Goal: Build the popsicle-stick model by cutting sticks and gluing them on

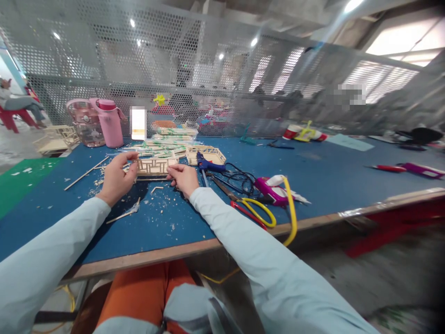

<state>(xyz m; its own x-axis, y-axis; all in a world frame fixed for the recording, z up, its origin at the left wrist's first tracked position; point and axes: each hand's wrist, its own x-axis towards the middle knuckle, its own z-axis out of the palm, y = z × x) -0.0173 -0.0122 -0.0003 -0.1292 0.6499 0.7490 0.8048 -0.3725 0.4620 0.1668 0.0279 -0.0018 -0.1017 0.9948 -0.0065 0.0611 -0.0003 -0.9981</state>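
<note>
Both hands on one small wooden lattice frame (153,166), held upright on its edge on the blue worktop (330,176), directly ahead. Left hand (116,178) closed on the frame's left end, thumb and fingers pinching it; right hand (183,178) curled against the right end, grip probably a light pinch, though fingertips hidden. Wood chips and offcuts (163,197) scattered just below. Blue glue gun (208,163) just beside the right hand, its black cord (239,181) looped near yellow-handled scissors (257,211). Pink bottle (110,121) well apart at the back. Risks, as judged: thin slats snapping or joints parting under uneven squeeze; frame tipping if either end released; sleeve snagging the cord and dragging the glue gun
</note>
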